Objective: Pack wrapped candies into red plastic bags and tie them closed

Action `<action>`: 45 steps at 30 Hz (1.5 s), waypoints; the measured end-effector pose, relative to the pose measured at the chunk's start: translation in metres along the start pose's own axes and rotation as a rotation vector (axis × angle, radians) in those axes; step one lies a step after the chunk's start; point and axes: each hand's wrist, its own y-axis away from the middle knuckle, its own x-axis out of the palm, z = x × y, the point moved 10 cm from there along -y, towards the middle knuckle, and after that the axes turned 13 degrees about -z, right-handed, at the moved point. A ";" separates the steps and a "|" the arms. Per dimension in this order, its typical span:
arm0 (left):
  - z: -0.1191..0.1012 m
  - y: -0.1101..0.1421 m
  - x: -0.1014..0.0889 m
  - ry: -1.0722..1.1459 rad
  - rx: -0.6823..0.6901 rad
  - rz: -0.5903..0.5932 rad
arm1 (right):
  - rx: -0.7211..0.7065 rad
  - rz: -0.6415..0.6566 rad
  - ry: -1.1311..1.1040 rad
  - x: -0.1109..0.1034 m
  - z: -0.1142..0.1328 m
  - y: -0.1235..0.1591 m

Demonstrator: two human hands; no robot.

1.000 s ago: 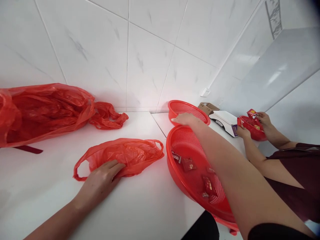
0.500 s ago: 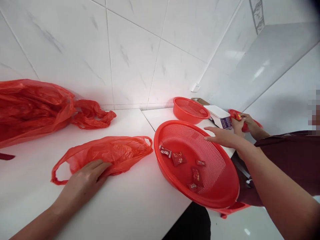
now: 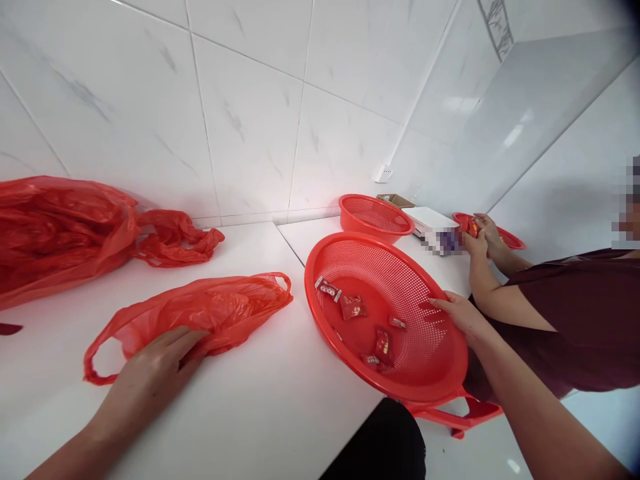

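Observation:
On the white table, my left hand (image 3: 163, 360) is closed on the near edge of a thin red plastic bag (image 3: 220, 303) that lies with its handle loops spread; the fingertips are partly hidden by the film. To the right stands a big red perforated plastic basket (image 3: 340, 267), tilted toward me. My right hand (image 3: 465, 317) grips its right rim, with fingers reaching over the inside wall. Several small red wrapped packets (image 3: 354, 307) lie scattered on the basket's bottom.
A heap of red plastic bags (image 3: 60, 233) lies at the left by the tiled wall. A second red basket (image 3: 375, 217) stands behind. At the right a co-worker's hands (image 3: 480, 237) hold a red packet. A red stool (image 3: 457, 417) is below the big basket.
My right hand has come down from above the basket onto its right rim. My left hand stays on the bag. The view has shifted slightly.

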 end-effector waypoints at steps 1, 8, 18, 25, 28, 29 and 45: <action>0.001 0.000 0.001 -0.001 -0.006 0.005 | -0.015 -0.042 -0.044 -0.003 0.000 0.001; 0.001 0.001 0.001 -0.017 -0.014 0.017 | -0.092 -0.164 -0.309 -0.003 -0.007 0.035; -0.081 -0.010 -0.020 0.269 0.112 -0.235 | -0.143 -0.490 -0.591 0.001 -0.044 0.105; -0.158 -0.041 0.050 1.010 -0.363 0.183 | -0.195 -0.600 -0.492 0.007 -0.063 0.146; -0.181 -0.044 0.068 1.175 -0.417 0.261 | -0.183 -0.587 -0.434 0.008 -0.071 0.151; -0.185 -0.044 0.072 1.207 -0.435 0.262 | -0.186 -0.587 -0.419 0.007 -0.073 0.151; -0.187 -0.026 0.087 1.306 -0.444 0.114 | -1.018 -0.521 0.652 0.015 0.037 0.175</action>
